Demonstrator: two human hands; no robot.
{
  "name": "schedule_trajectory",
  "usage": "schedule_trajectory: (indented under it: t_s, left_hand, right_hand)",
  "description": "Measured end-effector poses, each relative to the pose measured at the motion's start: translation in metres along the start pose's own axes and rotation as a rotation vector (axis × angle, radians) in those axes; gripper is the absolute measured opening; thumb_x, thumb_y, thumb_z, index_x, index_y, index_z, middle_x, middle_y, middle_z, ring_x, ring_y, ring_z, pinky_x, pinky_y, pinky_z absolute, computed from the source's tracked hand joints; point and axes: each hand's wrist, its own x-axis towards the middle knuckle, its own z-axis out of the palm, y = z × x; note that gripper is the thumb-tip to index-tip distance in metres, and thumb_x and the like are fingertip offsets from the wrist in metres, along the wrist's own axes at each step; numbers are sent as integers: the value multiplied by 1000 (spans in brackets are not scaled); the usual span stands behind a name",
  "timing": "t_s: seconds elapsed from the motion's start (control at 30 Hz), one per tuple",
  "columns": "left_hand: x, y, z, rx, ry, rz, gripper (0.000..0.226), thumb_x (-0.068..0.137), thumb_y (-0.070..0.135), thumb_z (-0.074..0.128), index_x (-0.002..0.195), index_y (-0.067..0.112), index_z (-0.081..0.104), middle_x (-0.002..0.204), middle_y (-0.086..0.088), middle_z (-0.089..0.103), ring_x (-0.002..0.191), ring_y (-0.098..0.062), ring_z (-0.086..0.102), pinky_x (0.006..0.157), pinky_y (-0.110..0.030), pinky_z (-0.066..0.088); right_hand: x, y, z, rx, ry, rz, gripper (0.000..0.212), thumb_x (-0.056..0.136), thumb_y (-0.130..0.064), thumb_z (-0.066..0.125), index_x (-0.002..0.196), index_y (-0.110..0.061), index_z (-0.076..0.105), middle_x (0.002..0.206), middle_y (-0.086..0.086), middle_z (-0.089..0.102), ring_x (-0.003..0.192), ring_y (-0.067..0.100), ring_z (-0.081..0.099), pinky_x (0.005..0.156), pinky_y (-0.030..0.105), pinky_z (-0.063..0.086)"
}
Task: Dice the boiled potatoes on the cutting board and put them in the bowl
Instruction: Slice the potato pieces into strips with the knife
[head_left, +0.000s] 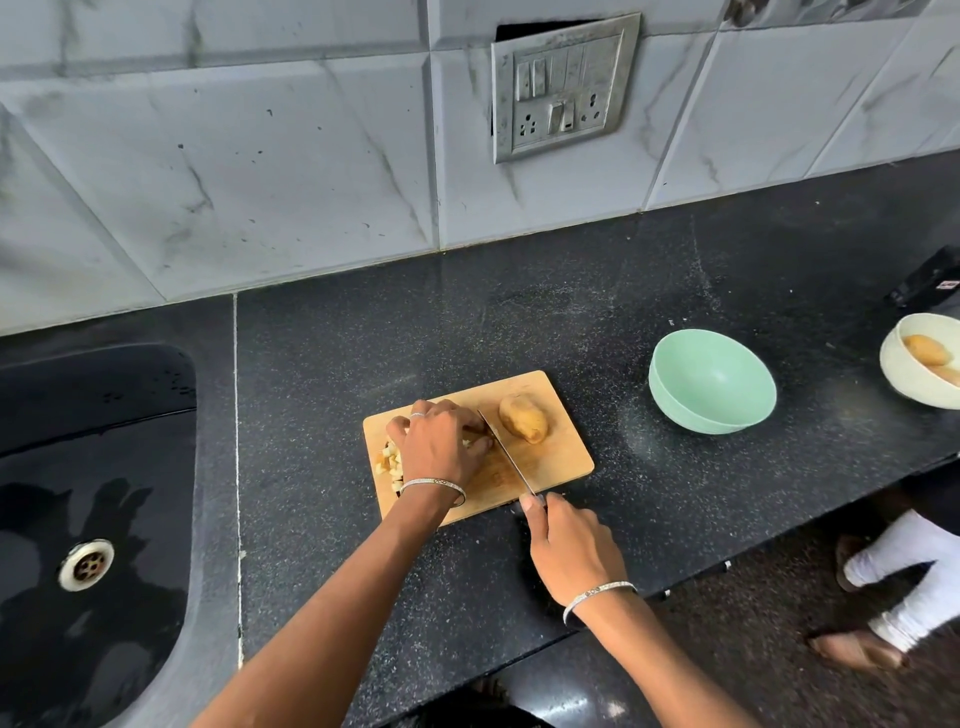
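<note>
Head view, looking down on a black speckled worktop (571, 322). At centre is a wooden cutting board (561, 457). The left hand (441, 447) rests on the board's left half, fingers curled down over a part-cut potato (475, 430) that is mostly hidden beneath them. The right hand (571, 551), below the board's lower edge, grips the handle of a knife (506, 452).

The blade runs diagonally from lower right to upper left, just right of the left fingertips. A heap of diced pieces (392, 462) lies at the board's left edge. A whole potato (523, 418) lies just right of the blade, its long axis roughly parallel to it.

The empty green bowl (675, 410) stands right of the board, nearer the right hand. A white bowl (904, 389) holding more potatoes is at the right edge.
</note>
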Motion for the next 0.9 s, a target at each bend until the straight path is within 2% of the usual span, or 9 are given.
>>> schedule_trajectory:
  t_s: [0.2, 0.37, 0.63, 0.8, 0.9]
  left_hand:
    - [1, 2, -2, 5, 0, -8, 14, 78, 40, 67, 90, 35, 72, 101, 14, 66, 106, -16, 46, 84, -40, 24]
    - [5, 2, -3, 3, 0, -15, 11, 77, 38, 69, 86, 35, 73, 99, 14, 66, 104, -17, 46, 81, -39, 22]
    - [5, 2, -4, -12, -18, -41, 8, 76, 41, 71, 83, 38, 72, 99, 15, 66, 107, -16, 46, 83, -40, 21]
    - [6, 2, -4, -60, -2, -64, 7, 74, 41, 73, 80, 38, 71, 93, 15, 67, 106, -16, 47, 82, -41, 23]
    - [8, 3, -4, -74, -9, -72, 9, 75, 42, 73, 83, 38, 72, 95, 16, 68, 108, -16, 46, 83, -41, 22]
  right_hand:
    - [-3, -5, 1, -40, 40, -2, 43, 102, -50, 26, 105, -19, 54, 104, 12, 68, 99, 38, 64, 71, 41, 46]
    - [-1, -9, 0, -17, 15, 17, 42, 103, -49, 28, 107, -18, 57, 106, 11, 67, 101, 37, 63, 75, 41, 47]
    - [8, -18, -1, -109, -8, 38, 46, 104, -48, 27, 115, -15, 58, 113, 12, 66, 106, 36, 63, 71, 36, 41]
    - [15, -11, -8, 71, -133, 86, 52, 102, -52, 29, 108, -11, 59, 112, 16, 63, 104, 39, 59, 82, 40, 45]
    - [15, 1, -10, 182, -201, 130, 52, 100, -56, 31, 95, -12, 57, 96, 12, 62, 85, 32, 60, 73, 36, 45]
